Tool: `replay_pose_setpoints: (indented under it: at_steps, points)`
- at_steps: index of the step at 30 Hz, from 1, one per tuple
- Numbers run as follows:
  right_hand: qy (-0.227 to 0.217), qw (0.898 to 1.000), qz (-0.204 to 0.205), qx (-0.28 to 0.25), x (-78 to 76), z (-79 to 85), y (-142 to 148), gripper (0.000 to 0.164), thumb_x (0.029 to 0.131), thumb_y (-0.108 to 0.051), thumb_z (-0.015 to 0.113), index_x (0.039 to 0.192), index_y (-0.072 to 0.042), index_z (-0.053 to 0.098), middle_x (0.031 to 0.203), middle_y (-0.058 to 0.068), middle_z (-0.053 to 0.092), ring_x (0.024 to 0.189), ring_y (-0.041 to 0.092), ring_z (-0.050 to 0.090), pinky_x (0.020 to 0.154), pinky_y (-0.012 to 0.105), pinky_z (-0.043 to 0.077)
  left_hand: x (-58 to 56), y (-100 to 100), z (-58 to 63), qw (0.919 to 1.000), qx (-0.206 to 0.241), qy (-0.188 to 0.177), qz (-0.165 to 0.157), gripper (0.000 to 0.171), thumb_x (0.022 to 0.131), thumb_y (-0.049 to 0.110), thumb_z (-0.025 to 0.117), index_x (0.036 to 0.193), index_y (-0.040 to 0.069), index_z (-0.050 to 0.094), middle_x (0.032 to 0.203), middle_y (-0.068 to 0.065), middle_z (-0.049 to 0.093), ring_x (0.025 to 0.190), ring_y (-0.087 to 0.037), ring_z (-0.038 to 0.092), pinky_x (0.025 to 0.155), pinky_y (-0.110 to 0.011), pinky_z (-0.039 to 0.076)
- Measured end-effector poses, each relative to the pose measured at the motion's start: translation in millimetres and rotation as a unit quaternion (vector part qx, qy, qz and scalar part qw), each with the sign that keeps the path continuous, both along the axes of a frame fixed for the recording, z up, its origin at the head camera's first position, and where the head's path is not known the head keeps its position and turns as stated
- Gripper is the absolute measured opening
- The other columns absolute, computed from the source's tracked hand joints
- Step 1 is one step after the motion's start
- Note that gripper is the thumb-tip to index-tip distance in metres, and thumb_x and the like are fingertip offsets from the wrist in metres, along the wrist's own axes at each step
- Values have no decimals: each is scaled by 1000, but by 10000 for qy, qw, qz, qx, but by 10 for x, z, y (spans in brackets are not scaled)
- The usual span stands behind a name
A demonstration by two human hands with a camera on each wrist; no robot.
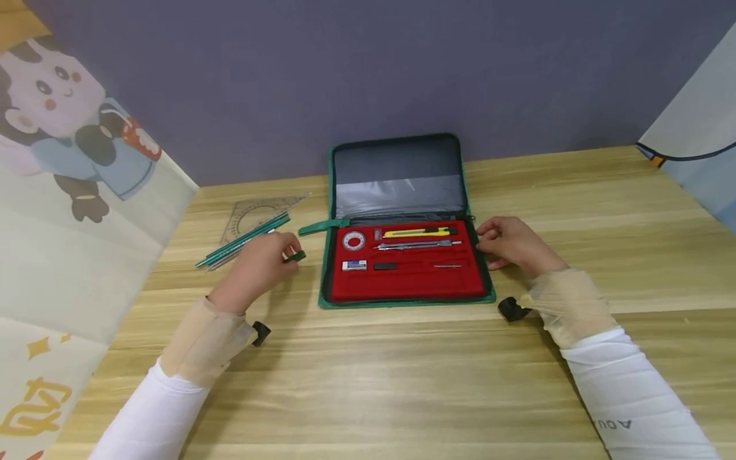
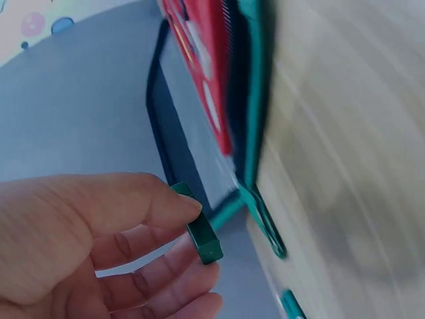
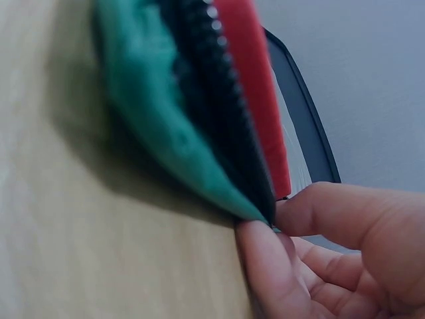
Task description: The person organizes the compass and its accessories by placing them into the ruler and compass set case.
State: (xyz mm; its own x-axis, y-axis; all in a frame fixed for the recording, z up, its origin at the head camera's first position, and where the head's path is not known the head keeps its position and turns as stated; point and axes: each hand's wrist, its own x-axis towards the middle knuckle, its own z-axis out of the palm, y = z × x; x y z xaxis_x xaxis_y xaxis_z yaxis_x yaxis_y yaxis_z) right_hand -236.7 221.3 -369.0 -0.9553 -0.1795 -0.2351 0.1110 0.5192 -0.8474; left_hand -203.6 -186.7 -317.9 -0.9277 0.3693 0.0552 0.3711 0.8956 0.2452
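Note:
Between the thumb and fingers of my left hand is a small dark green block, held above the table left of the case. My right hand pinches the zipped right edge of a green zip case. The case lies open, its dark lid raised at the back. Set in its red tray are a yellow utility knife, a metal compass, a white ring, an eraser, a dark bar and a thin metal piece.
Left of the case, several green pencils lie beside a clear set square, partly behind my left hand. A green strap sticks out from the case's left side. A purple-grey panel stands behind the wooden table.

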Motion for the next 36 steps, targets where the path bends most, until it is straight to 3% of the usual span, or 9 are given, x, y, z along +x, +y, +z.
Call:
replay_pose_setpoints:
  at_steps: [6, 16, 24, 36]
  points:
    - [36, 10000, -9, 2, -1, -17, 2, 34, 85, 0, 53, 116, 9, 42, 94, 15, 46, 73, 16, 52, 57, 32, 53, -19, 255, 24, 9997, 56, 83, -212, 14, 75, 4, 62, 90, 5, 62, 83, -5, 61, 74, -19, 54, 67, -36, 45]
    - [32, 10000, -21, -40, 7, 4, -3, 34, 85, 0, 53, 116, 9, 42, 95, 15, 46, 73, 15, 52, 57, 33, 53, -23, 657, 49, 9982, -69, -95, -582, 17, 77, 5, 62, 94, 5, 63, 88, -5, 61, 79, -17, 53, 71, -32, 46]
    - [31, 10000, -50, 31, 23, 23, -24, 35, 85, 0, 54, 116, 10, 42, 95, 16, 46, 72, 15, 53, 56, 32, 53, -17, 903, 91, 9964, -200, -144, -813, 17, 78, 6, 62, 95, 7, 63, 86, -3, 60, 76, -16, 52, 69, -30, 46]
    - [73, 10000, -10, 40, 25, 18, -17, 35, 85, -1, 54, 116, 10, 42, 94, 15, 47, 73, 16, 53, 56, 32, 53, -45, 1228, 41, 9913, -214, -80, -1296, 18, 76, 3, 59, 91, 10, 66, 87, -1, 62, 78, -13, 55, 67, -28, 46]
